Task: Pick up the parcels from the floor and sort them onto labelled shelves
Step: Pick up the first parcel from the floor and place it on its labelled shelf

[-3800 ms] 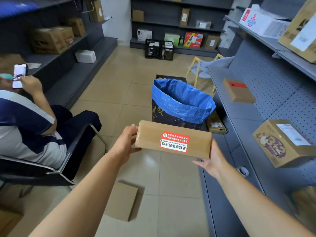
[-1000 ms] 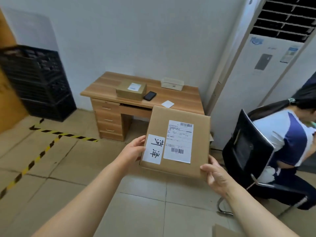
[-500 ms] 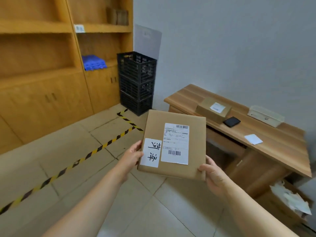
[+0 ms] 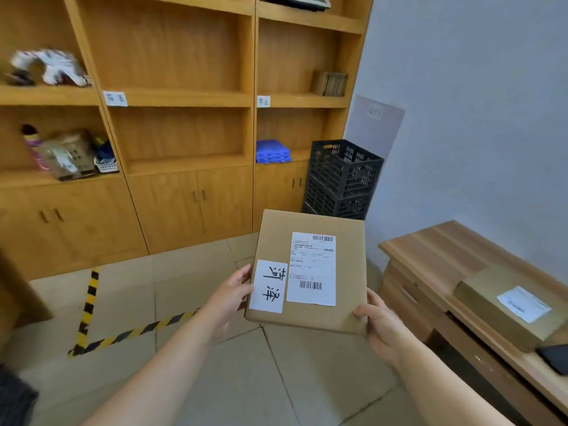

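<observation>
Both hands, left hand and right hand, grip the parcel by its side edges, fingers curled round; open floor lies between it and the shelves.

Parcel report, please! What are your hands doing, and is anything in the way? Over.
Left hand and right hand grip the parcel by its sides. Labels face up. Wooden shelves ahead, floor between looks open.
</observation>
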Available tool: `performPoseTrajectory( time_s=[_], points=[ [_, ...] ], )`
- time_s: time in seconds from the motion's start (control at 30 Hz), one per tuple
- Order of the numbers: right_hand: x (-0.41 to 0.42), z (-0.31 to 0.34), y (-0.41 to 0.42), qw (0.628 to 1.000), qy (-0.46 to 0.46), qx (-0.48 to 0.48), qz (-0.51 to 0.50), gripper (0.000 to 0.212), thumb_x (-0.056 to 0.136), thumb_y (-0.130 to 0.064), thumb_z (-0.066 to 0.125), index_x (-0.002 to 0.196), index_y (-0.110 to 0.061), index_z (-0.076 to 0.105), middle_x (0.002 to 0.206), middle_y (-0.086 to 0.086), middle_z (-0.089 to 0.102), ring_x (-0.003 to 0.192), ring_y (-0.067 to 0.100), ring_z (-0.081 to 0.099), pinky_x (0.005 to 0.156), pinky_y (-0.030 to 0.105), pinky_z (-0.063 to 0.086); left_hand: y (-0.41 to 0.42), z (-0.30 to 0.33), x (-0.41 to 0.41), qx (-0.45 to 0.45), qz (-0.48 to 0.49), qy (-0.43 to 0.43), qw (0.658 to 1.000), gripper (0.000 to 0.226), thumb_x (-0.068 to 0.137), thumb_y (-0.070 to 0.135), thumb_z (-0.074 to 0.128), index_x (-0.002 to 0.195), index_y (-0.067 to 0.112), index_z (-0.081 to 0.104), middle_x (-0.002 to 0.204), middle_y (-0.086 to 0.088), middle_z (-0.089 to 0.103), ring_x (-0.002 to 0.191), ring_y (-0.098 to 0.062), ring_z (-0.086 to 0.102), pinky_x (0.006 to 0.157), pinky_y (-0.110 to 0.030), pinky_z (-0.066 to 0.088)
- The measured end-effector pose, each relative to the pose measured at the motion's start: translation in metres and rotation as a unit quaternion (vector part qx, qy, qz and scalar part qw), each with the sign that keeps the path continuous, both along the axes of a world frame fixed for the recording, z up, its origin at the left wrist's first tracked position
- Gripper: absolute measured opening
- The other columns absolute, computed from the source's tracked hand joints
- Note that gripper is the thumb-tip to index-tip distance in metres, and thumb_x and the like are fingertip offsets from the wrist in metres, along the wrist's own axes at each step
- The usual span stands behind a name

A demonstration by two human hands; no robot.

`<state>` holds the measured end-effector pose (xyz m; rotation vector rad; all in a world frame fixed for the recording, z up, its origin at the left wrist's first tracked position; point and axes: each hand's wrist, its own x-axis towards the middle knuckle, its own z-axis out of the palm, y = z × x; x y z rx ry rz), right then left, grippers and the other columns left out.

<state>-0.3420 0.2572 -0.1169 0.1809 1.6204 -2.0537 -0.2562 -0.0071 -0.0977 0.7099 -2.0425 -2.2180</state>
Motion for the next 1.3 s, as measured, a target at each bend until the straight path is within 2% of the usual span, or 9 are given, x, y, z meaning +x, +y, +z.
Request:
performPoseTrajectory(
  time_s=[0.17,0.27,0.47,0.6,0.67,0.9,1.03,1.17,1.3],
  points=[
    [-0.061,0.000,-0.040,0.998,0.012,0.005,0.058,0.060,0.078,0.012,0.042,0.131,-0.015,0.045,0.104,0.006,0.064,0.089,0.023,0.056,0.074,0.034,0.047,-0.025,0.002,-0.026,0.012,0.071,0.011,0.997,0.057,0.091,0.007,0.052,0.144,0.022,0.035,0.145,0.001,0.042,0.103,-0.009,0.046,0.064,-0.018,0.035],
    [-0.090,0.000,-0.075,0.996,0.019,0.007,0.087,0.071,0.066,0.006,0.053,0.134,-0.013,0.043,0.107,0.009,0.060,0.089,0.023,0.054,0.075,0.034,0.046,-0.051,0.001,-0.039,0.007,0.106,0.009,0.994,0.056,0.093,0.007,0.049,0.144,0.024,0.034,0.144,0.008,0.041,0.102,-0.008,0.046,0.076,-0.024,0.036],
    [-0.142,-0.002,-0.146,0.987,0.063,0.033,0.144,0.060,0.080,0.008,0.043,0.131,-0.024,0.044,0.116,0.007,0.063,0.099,0.026,0.057,0.084,0.040,0.048,-0.109,-0.008,-0.074,0.004,0.122,0.002,0.993,0.062,0.093,0.003,0.046,0.146,0.030,0.027,0.132,0.007,0.051,0.095,-0.005,0.058,0.073,-0.028,0.047],
    [-0.181,0.003,-0.208,0.979,0.106,0.075,0.157,0.061,0.082,0.002,0.047,0.135,-0.027,0.041,0.121,0.002,0.061,0.106,0.023,0.055,0.084,0.038,0.047,-0.166,-0.014,-0.111,-0.013,0.114,0.001,0.993,0.070,0.090,0.008,0.054,0.147,0.035,0.023,0.144,0.006,0.045,0.118,-0.017,0.052,0.105,-0.045,0.039],
    [-0.200,0.012,-0.240,0.977,0.113,0.078,0.163,0.059,0.085,0.001,0.047,0.136,-0.028,0.038,0.121,0.001,0.059,0.105,0.021,0.054,0.077,0.034,0.046,-0.197,-0.010,-0.132,-0.017,0.112,0.003,0.994,0.072,0.090,0.007,0.055,0.147,0.033,0.021,0.143,0.005,0.046,0.121,-0.020,0.050,0.109,-0.046,0.035],
    [-0.270,0.029,-0.344,0.964,0.169,0.118,0.170,0.064,0.087,-0.009,0.052,0.141,-0.035,0.031,0.128,0.000,0.055,0.116,0.024,0.051,0.104,0.048,0.041,-0.300,-0.002,-0.203,-0.044,0.121,0.010,0.992,0.076,0.088,0.006,0.058,0.148,0.031,0.018,0.143,0.003,0.046,0.125,-0.020,0.047,0.106,-0.043,0.038],
    [-0.299,0.031,-0.393,0.954,0.194,0.141,0.181,0.064,0.089,-0.010,0.052,0.142,-0.035,0.028,0.131,-0.003,0.052,0.117,0.019,0.048,0.097,0.037,0.043,-0.338,-0.002,-0.236,-0.057,0.127,0.003,0.990,0.078,0.087,0.003,0.059,0.148,0.029,0.018,0.135,0.003,0.052,0.119,-0.020,0.050,0.094,-0.036,0.040],
    [-0.336,0.035,-0.439,0.948,0.213,0.132,0.198,0.063,0.091,-0.011,0.051,0.143,-0.033,0.024,0.128,-0.005,0.047,0.115,0.017,0.045,0.083,0.028,0.040,-0.377,-0.010,-0.267,-0.066,0.144,0.002,0.987,0.077,0.083,0.003,0.063,0.145,0.029,0.025,0.132,0.003,0.056,0.117,-0.018,0.054,0.097,-0.038,0.045],
    [-0.381,0.034,-0.482,0.941,0.240,0.111,0.211,0.063,0.090,-0.007,0.050,0.143,-0.031,0.026,0.125,-0.007,0.047,0.112,0.014,0.044,0.086,0.025,0.039,-0.405,-0.006,-0.303,-0.075,0.167,0.039,0.982,0.055,0.084,-0.002,0.058,0.115,0.041,0.045,0.109,0.015,0.064,0.102,-0.004,0.059,0.074,-0.020,0.045]
  ],
)
